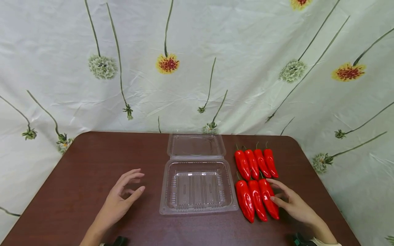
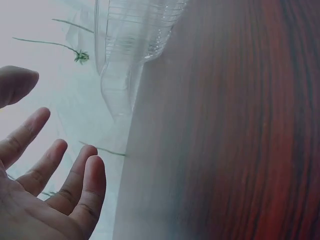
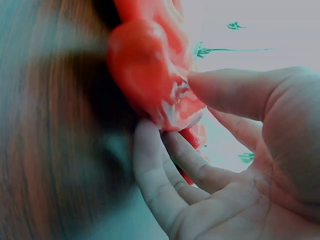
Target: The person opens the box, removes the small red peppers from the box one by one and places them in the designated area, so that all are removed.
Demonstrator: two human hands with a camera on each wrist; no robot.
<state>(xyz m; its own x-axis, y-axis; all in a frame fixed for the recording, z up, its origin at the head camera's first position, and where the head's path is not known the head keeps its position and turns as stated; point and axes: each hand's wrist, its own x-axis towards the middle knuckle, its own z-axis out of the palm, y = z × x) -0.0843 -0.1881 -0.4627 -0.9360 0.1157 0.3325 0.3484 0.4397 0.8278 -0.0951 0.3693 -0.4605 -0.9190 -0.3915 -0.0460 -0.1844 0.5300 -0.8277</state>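
Note:
My right hand (image 1: 293,203) is at the rightmost red chili pepper (image 1: 268,198) of the front row. Its thumb (image 3: 220,90) lies against the glossy pepper (image 3: 145,70), and the fingers curl in from its other side. Two more front-row peppers (image 1: 257,200) lie beside it. Left of them is a clear plastic clamshell box (image 1: 164,191), its lid (image 1: 197,145) folded back and nothing inside. My left hand (image 1: 118,200) is held left of the box, fingers spread and loosely bent, holding nothing. In the left wrist view, the box (image 2: 135,35) is beyond its fingertips.
A back row of several red peppers (image 1: 269,162) lies right of the lid, stems pointing away. Everything is on a dark brown wooden table (image 1: 92,160) with rounded far corners. A pale cloth (image 1: 197,41) printed with flowers hangs behind and at the sides.

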